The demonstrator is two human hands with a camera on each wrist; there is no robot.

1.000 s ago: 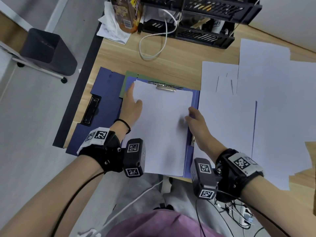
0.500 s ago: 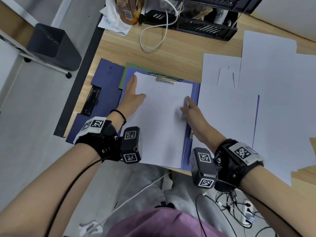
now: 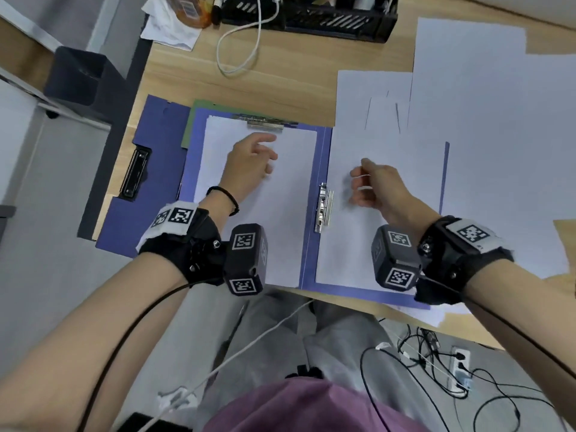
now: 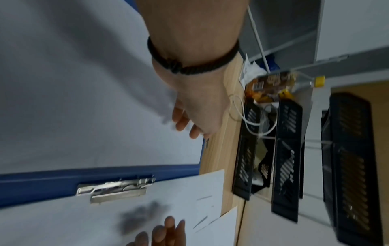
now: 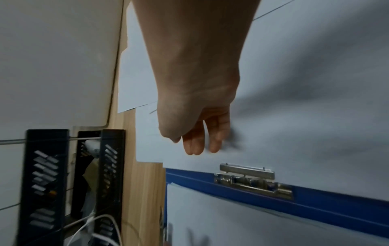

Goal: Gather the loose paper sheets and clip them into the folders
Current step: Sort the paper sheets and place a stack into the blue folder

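An open blue folder [image 3: 324,145] lies in front of me. Its left panel carries a white paper stack [image 3: 280,232] tucked under a metal top clip [image 3: 265,123]. A steel side clip [image 3: 324,207] sits at the spine, and a white sheet [image 3: 352,260] covers the right panel. My left hand [image 3: 265,154] hovers over the stack with loosely curled fingers [image 4: 185,123] and holds nothing. My right hand [image 3: 361,182] hangs over the right sheet, its fingers [image 5: 200,141] relaxed and empty. The side clip [image 5: 252,181] lies just beside that hand.
A darker blue folder [image 3: 149,145] with a black clip [image 3: 135,174] lies at the left, a green folder edge [image 3: 193,126] beneath. Several loose white sheets [image 3: 498,120] spread to the right. Black mesh trays [image 3: 327,17], a white cable [image 3: 237,51] and a bottle stand at the back.
Both hands have come off the edges of the paper stack. The left hand moved right, over the stack's upper middle. The right hand moved right, over the right-hand sheet.
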